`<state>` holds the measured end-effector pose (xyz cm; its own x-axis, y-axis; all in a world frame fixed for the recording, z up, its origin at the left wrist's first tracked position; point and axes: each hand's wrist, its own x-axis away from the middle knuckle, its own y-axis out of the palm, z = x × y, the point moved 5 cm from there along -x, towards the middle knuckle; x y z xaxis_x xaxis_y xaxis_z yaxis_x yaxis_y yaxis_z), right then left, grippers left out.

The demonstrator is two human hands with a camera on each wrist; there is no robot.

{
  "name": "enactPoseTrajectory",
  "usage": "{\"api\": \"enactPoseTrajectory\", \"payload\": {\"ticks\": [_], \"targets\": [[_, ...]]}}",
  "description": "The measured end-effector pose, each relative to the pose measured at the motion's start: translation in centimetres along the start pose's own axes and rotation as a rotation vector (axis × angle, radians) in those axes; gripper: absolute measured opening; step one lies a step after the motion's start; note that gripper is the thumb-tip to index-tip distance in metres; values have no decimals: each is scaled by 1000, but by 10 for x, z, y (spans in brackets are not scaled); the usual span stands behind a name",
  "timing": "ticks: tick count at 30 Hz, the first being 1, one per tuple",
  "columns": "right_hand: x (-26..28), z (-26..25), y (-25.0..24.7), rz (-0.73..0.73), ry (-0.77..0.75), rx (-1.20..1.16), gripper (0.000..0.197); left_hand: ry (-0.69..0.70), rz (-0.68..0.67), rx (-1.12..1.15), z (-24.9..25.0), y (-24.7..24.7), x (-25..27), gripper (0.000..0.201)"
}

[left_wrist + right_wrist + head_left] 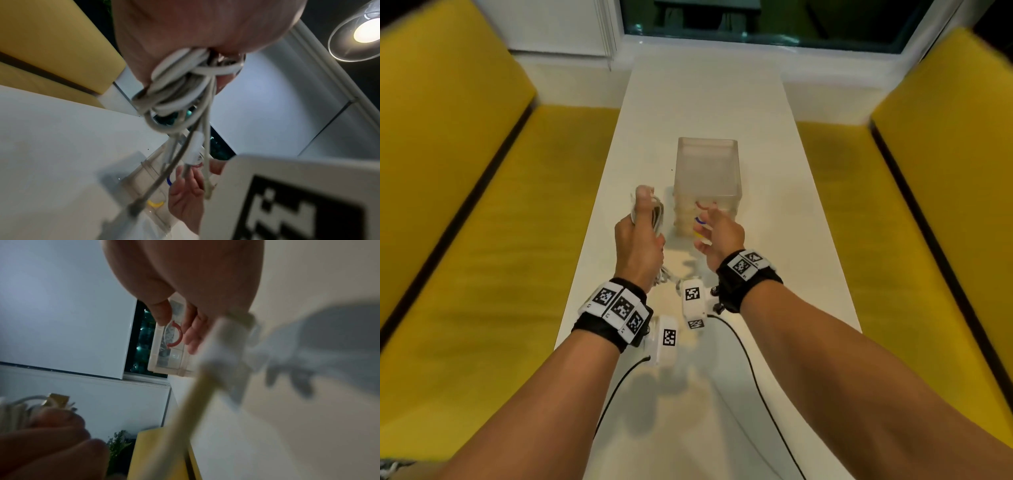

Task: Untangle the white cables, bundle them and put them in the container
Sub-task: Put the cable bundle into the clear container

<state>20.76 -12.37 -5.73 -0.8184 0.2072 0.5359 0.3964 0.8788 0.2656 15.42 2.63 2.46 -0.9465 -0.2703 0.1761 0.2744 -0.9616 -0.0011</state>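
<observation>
My left hand [639, 236] grips a coiled bundle of white cables [654, 214] above the white table [774, 205], just left of the container. In the left wrist view the bundle [180, 87] is wrapped by a cross loop, and several loose ends [193, 151] dangle below it. The translucent container [707, 164] stands upright at the table's middle, with red, blue and yellow marks showing at its near wall. My right hand [717, 228] is open, fingers spread before that near wall [170, 345]. I cannot tell whether it touches.
Yellow benches [465, 205] [928, 205] flank the narrow table on both sides. A window [756, 20] closes the far end. Black wires [750, 363] from the wrist cameras trail over the near tabletop. A lamp [362, 30] hangs overhead.
</observation>
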Motion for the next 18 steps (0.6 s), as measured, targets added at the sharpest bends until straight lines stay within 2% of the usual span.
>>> {"api": "enactPoseTrajectory", "payload": {"ticks": [2,5,8,11,14,18], "targets": [[-7,3,-1,51,-16,18,22,-24,10,-107,-3,0,-6,63],[-16,-2,0,80,-50,57,15,-15,-33,-290,-7,2,-13,67],[-19,-8,-2,108,-50,109,8,-99,-2,-333,-13,4,-20,46],[-17,-3,-7,113,-31,142,12,-133,23,-361,-14,9,-29,45],[-8,10,-17,91,-40,161,29,-39,30,-356,-2,20,-35,42],[6,25,-29,56,-37,155,25,118,32,-393,19,39,-37,41]]}}
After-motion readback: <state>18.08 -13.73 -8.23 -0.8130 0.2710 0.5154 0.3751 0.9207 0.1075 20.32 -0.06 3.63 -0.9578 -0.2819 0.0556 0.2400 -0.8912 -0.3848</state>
